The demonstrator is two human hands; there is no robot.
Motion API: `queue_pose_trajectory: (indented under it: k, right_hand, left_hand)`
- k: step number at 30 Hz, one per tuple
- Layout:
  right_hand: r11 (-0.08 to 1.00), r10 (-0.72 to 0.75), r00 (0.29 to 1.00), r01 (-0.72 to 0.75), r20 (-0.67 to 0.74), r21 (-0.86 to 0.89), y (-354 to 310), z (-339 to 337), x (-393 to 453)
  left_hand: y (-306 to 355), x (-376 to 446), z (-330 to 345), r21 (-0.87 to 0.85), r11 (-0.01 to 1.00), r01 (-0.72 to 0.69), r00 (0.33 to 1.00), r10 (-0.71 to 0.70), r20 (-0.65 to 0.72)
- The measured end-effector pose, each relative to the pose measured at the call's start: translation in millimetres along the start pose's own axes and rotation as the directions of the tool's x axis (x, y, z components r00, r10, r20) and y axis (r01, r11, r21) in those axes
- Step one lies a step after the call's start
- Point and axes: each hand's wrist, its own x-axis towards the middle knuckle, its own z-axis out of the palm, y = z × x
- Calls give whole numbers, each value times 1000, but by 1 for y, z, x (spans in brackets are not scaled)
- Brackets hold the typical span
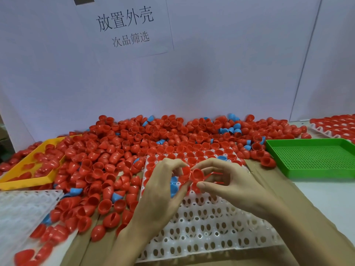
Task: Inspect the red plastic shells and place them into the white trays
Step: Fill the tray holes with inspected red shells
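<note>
Item: red egg-shaped plastic half-shell [197,174], open side toward the camera, pinched between the thumb and fingers of the right hand [230,186], raised above the far rows of the white moulded plastic tray with oval pockets [211,227].

Left hand [163,189]: fingers curled, tips meeting a second red shell [185,170] just beside the first; blue shell halves [173,186] show beneath its fingers, and whether it grasps them cannot be told.

Tray contents: far rows filled with red shells, one blue shell [222,158] at the far right corner; near rows are bare pockets.

Loose stock: large heap of red plastic shells [134,146], with scattered blue ones, lying against the white back wall and spilling to the tray's far and left edges.

Adjacent:
- Yellow plastic tray [38,179], left, partly filled with red shells.
- Second white pocketed tray [23,206], near left, red shells along its right edge.
- Green perforated plastic tray [311,158], right, with bare tabletop [326,198] in front of it.
- Filled white tray [334,127], far right.
- Brown cardboard sheet [269,181] beneath the central tray, exposed along its right side.
- White paper sign with printed characters [124,25] on the wall.
</note>
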Motion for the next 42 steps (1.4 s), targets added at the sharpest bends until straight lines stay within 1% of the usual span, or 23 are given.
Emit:
queue_pose_trajectory:
  k: [3, 5, 8, 10, 12, 15, 17, 19, 21, 24, 26, 27, 29, 31, 32, 34, 36, 38, 39, 40, 42]
  right_hand:
    - [1000, 3, 1000, -3, 26, 10, -2, -1, -1]
    - [1000, 10, 999, -11, 41, 27, -2, -2, 0]
    - [999, 16, 999, -18, 46, 44, -3, -2, -1]
    - [998, 23, 999, -25, 46, 59, -5, -2, -1]
    - [993, 41, 998, -45, 39, 113, -5, -1, -1]
    - [975, 111, 993, -114, 26, 191, -7, 2, -1]
    - [967, 156, 987, -158, 26, 199, -7, 3, -1]
    - [966, 178, 983, -183, 43, 185, -7, 3, -1]
    - [968, 183, 981, -190, 57, 165, -5, 2, 0]
    - [956, 203, 979, -200, 9, 217, -2, 3, 1]
    - [946, 178, 984, -165, -24, 278, -3, 3, 2]
    - [961, 137, 990, -124, -34, 249, -4, 3, 1]
    - [996, 10, 999, -6, -42, 93, -5, 5, -1]
    - [992, -125, 990, 122, -70, -36, -6, 10, -2]
    - [980, -187, 979, 180, -76, -87, -6, 14, -2]
    - [947, -276, 959, 259, -65, -192, -4, 21, 0]
    - [941, -272, 960, 250, -71, -227, -1, 25, 1]
    - [963, -214, 972, 194, -95, -187, -1, 25, 2]
    - [974, -181, 977, 161, -116, -162, -1, 23, 2]
    - [981, -151, 977, 130, -148, -147, -2, 18, 2]
    - [986, -87, 966, 49, -244, -159, 0, 4, 2]
  left_hand:
    - [0, 2, -3, -4, 1000, -31, 1000, 31, -2]
    - [2, 4, -4, -43, 999, 5, 1000, -5, -15]
    - [4, 5, -5, -145, 987, 71, 997, -74, -17]
    - [4, 5, -6, -181, 979, 98, 995, -98, 8]
    - [4, 5, -8, -203, 965, 169, 986, -163, 45]
    - [7, 2, -6, -252, 922, 295, 952, -261, 161]
    - [8, 1, -4, -277, 900, 337, 934, -282, 221]
    - [10, 1, -3, -257, 914, 315, 941, -265, 210]
    - [11, 3, -2, -267, 893, 363, 928, -319, 195]
    - [11, 4, -2, -334, 787, 518, 855, -466, 227]
    - [10, 5, -4, -392, 698, 599, 801, -535, 269]
    - [10, 6, -5, -428, 647, 631, 775, -556, 301]
    - [9, 7, -8, -497, 520, 695, 714, -576, 398]
    - [8, 7, -9, -528, 393, 753, 652, -559, 512]
    - [8, 7, -9, -527, 358, 771, 630, -549, 549]
    - [10, 6, -9, -525, 322, 788, 608, -545, 577]
    - [10, 6, -9, -543, 246, 803, 576, -553, 602]
    - [10, 7, -10, -563, 134, 816, 538, -530, 655]
    - [10, 7, -10, -575, 87, 814, 532, -510, 676]
    - [10, 7, -10, -586, 61, 808, 533, -499, 683]
    - [8, 7, -9, -601, 71, 796, 548, -508, 665]
